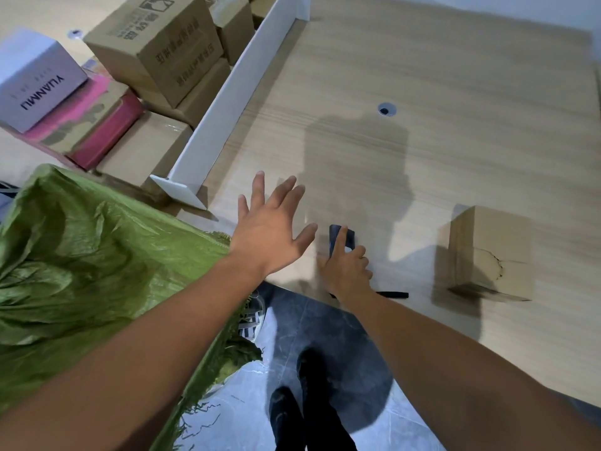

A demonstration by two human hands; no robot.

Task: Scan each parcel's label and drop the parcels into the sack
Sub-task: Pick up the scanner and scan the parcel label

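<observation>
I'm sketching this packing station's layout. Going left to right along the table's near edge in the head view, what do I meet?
First the green sack → left hand, fingers spread → right hand gripping the black scanner → lone cardboard parcel.

The right hand (346,268) hides most of what may be a scanner (334,235).
</observation>
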